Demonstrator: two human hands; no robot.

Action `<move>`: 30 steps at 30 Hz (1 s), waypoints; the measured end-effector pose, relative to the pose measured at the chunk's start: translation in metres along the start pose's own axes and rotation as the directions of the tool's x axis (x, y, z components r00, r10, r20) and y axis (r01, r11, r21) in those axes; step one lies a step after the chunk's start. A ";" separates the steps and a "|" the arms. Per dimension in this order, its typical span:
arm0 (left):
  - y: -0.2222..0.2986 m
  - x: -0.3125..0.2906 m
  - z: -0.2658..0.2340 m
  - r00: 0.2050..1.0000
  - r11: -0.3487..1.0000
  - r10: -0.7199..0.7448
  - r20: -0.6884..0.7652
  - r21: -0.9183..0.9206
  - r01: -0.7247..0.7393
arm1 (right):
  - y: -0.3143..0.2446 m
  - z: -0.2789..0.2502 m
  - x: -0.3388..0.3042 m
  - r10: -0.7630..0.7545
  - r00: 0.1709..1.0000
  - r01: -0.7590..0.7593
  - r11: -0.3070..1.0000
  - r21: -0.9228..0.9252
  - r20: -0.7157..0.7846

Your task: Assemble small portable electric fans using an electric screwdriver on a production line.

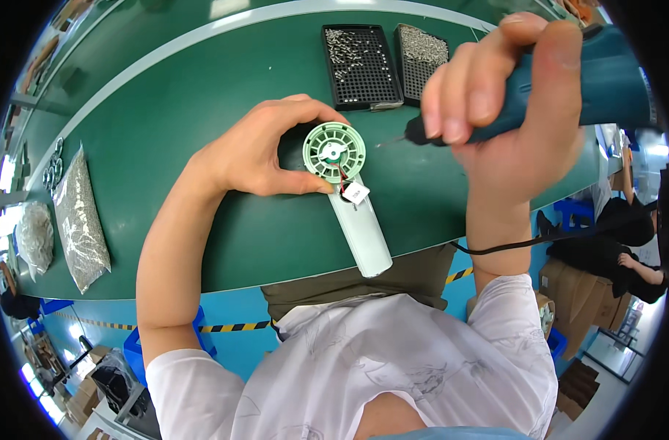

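Note:
My left hand (pixel 265 150) curls around the round head of a small handheld fan (pixel 362 235), thumb and fingers on either side of it. The fan has a pale green slotted round housing (pixel 335 147) and a white handle that points toward me. Red and black wires and a white tag (pixel 355 193) show where head and handle meet. My right hand (pixel 506 103) grips a blue-green electric screwdriver (pixel 591 81), its fingers wrapped round the body. The thin bit points left, a little apart from the fan head; whether a screw sits on its tip I cannot tell.
Two black perforated trays (pixel 362 67) (pixel 420 55) of small screws lie beyond the fan on the green table (pixel 224 227). At left are a clear bag of small metal parts (pixel 82 220) and another plastic bag (pixel 35 238). The screwdriver's cord (pixel 525 246) runs off right, where another person sits.

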State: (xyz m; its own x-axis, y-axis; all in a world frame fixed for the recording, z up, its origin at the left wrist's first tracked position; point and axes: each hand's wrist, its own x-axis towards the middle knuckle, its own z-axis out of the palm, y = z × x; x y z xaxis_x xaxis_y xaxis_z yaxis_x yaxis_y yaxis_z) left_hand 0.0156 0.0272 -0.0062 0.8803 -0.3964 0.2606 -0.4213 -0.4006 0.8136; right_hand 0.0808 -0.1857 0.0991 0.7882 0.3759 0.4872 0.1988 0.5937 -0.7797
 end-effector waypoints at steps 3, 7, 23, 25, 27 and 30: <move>0.004 0.002 0.000 1.000 1.000 0.012 -0.010 0.005 -0.012 | 0.003 -0.012 0.001 0.021 0.990 -0.016 0.999 -0.038 0.140; 0.005 0.003 0.002 1.000 1.000 0.001 -0.015 0.000 -0.001 | 0.012 -0.029 0.010 -0.044 0.859 0.098 0.992 -0.078 0.510; 0.004 0.002 -0.005 0.998 0.998 0.063 0.024 -0.004 -0.063 | 0.034 -0.013 -0.006 -0.037 0.938 0.163 0.925 -0.343 0.346; 0.011 0.004 -0.009 0.994 0.992 0.105 0.023 0.064 -0.106 | 0.038 -0.005 -0.014 0.105 0.971 -0.049 0.966 -0.255 0.214; 0.011 0.008 -0.007 0.997 0.999 -0.036 0.069 -0.008 0.036 | 0.049 -0.013 -0.010 -0.203 0.933 0.305 0.884 -0.355 0.297; -0.017 -0.004 -0.006 0.987 0.998 0.055 0.149 0.027 -0.059 | 0.045 -0.013 -0.015 -0.080 0.956 0.186 0.910 -0.371 0.282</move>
State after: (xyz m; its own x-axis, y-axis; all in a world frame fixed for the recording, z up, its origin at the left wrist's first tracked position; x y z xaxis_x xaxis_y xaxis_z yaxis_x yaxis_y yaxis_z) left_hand 0.0210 0.0404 -0.0182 0.8136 -0.5363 0.2245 -0.4786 -0.3986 0.7823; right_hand 0.0851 -0.1738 0.0516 0.5736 0.5123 0.6392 0.5434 0.3459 -0.7649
